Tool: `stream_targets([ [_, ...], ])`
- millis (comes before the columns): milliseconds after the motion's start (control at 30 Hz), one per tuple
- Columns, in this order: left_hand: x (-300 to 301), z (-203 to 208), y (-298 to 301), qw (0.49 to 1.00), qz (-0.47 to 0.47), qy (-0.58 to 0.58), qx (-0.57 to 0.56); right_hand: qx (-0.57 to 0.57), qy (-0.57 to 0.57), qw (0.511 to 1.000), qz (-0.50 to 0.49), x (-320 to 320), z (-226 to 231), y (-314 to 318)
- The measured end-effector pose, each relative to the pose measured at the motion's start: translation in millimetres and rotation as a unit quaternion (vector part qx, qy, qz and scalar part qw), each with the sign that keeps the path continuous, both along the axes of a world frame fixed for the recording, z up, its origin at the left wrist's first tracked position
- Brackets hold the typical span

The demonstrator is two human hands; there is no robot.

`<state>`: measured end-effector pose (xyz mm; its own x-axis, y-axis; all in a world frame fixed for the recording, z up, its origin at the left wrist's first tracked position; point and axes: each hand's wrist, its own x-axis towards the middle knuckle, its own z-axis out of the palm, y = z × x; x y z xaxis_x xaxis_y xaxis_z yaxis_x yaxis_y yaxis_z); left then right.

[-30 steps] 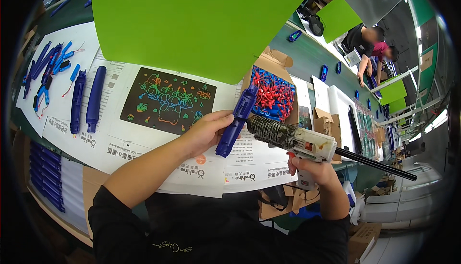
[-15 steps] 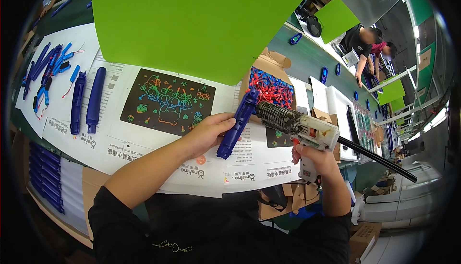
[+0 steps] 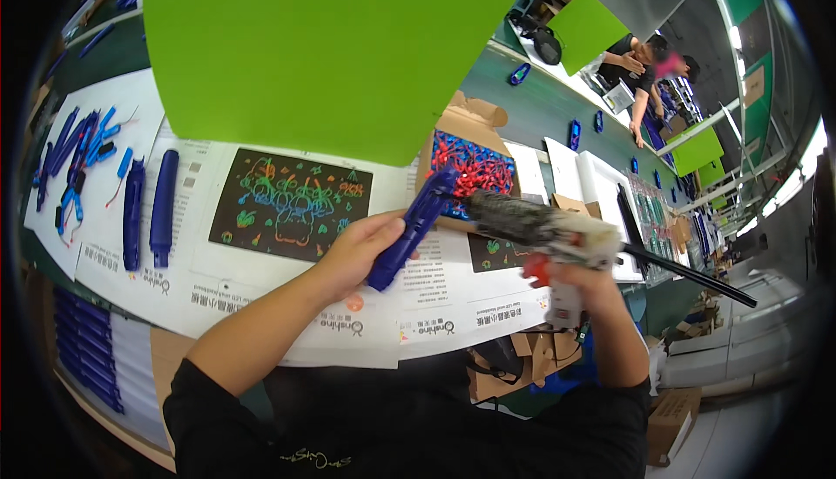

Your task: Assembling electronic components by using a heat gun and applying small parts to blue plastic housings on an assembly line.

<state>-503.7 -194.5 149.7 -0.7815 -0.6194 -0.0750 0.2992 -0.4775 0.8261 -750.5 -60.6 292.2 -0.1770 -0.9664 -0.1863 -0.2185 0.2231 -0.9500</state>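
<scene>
A hollow dark-blue plastic half-shell (image 3: pixel 406 237) is gripped near its lower half by my left hand (image 3: pixel 359 251), thumb on top, tilted with its far end up and to the right. My right hand (image 3: pixel 585 280) is wrapped round the handle of a white glue gun (image 3: pixel 585 237), whose red trigger lies by my fingers. The gun's dark, residue-crusted front points left at the shell's upper end; motion blurs it, and I cannot tell whether its tip touches. From the gun's back sticks a long black glue stick (image 3: pixel 697 276).
Two blue shells (image 3: pixel 163 209) lie on printed white sheets (image 3: pixel 261 305), left of a black picture. Farther left are blue battery-like cells (image 3: pixel 103 124) with wires. Behind my hands stands a cardboard box (image 3: pixel 470 117) of red and blue parts. A green panel (image 3: pixel 296 52) rises ahead; people work at far right.
The glue gun's front has drawn slightly away from the shell's upper end and is now blurred. The scene has shifted a little left in view. Both hands keep their holds.
</scene>
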Motion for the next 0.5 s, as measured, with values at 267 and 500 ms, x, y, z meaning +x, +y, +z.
stream_targets([
  [267, 9, 21, -1, 0.984, 0.076, 0.116, 0.11, -0.1, -0.127, 0.923, -0.349, -156, 3, 94],
  [500, 4, 9, -1, 0.992, 0.064, 0.07, 0.082, -0.008, -0.176, 0.892, -0.417, -199, -75, 124],
])
